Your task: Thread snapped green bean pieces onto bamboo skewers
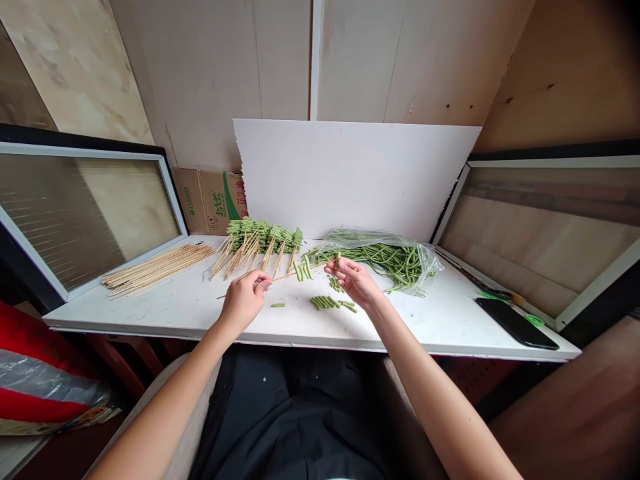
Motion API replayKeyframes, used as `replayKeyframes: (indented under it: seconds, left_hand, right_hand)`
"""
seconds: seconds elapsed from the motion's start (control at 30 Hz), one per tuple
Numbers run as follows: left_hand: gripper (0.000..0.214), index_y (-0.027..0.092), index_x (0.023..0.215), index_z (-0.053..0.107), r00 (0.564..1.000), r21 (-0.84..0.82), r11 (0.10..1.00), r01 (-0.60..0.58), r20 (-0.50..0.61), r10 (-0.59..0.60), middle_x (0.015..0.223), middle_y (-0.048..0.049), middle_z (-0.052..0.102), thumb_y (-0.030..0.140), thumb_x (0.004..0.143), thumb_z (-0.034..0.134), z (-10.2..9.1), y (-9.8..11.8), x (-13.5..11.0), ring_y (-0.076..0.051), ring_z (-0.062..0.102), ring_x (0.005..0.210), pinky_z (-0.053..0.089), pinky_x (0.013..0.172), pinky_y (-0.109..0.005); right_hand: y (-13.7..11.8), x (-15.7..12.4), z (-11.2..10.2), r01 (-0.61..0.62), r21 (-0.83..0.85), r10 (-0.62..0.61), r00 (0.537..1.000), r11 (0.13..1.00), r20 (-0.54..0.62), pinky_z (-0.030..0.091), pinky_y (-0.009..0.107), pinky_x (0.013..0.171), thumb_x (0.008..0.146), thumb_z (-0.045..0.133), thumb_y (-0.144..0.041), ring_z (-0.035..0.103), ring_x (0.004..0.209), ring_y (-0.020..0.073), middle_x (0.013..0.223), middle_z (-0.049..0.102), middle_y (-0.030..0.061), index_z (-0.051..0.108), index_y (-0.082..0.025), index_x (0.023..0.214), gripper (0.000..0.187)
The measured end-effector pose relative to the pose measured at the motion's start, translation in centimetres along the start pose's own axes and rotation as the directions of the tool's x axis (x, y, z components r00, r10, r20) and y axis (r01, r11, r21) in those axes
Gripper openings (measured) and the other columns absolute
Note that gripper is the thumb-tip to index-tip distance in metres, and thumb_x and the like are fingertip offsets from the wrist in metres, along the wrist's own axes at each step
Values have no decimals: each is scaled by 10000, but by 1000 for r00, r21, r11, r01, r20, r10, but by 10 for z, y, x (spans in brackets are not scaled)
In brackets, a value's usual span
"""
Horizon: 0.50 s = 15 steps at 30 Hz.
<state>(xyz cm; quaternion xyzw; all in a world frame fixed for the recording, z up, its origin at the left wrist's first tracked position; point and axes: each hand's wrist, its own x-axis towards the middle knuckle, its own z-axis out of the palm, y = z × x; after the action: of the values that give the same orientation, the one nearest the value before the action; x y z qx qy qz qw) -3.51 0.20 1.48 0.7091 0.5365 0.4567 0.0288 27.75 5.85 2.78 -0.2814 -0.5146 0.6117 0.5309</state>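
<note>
My left hand (245, 297) pinches the lower end of a thin bamboo skewer (285, 275) that slants up to the right. Three short green bean pieces (303, 269) are threaded on it. My right hand (353, 279) holds another bean piece (338, 260) at the skewer's tip. Cut bean pieces (327, 302) lie on the white table (175, 310) just below my right hand, and a single piece (278, 305) lies between my hands.
Finished bean skewers (260, 241) are stacked at the back. Bare skewers (157, 267) lie in a pile at left. A plastic bag of long beans (387, 259) sits at right. A black phone (517, 323) and green-handled scissors (500, 293) lie far right. A cardboard box (213, 199) stands behind.
</note>
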Motion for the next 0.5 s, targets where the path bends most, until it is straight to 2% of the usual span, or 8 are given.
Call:
replayKeyframes:
  seconds: [0.27, 0.5]
  left_hand:
    - [170, 231, 929, 722, 1000, -19, 1000, 1, 0, -1, 852, -44, 790, 268, 948, 557, 1, 0, 0, -225, 734, 776, 527, 717, -306]
    - [165, 231, 919, 716, 1000, -10, 1000, 12, -2, -12, 841, -40, 779, 251, 942, 554, 2, -2, 0, -222, 728, 770, 511, 718, -312]
  right_hand:
    - [3, 2, -2, 3, -1, -3, 1000, 1000, 3, 514, 213, 566, 754, 927, -564, 740, 1152, 264, 1101, 807, 87, 777, -249, 964, 407]
    - [4, 2, 0, -14, 37, 14, 1000, 999, 1, 491, 198, 549, 733, 953, -516, 749, 1110, 246, 1083, 805, 80, 781, -238, 942, 388]
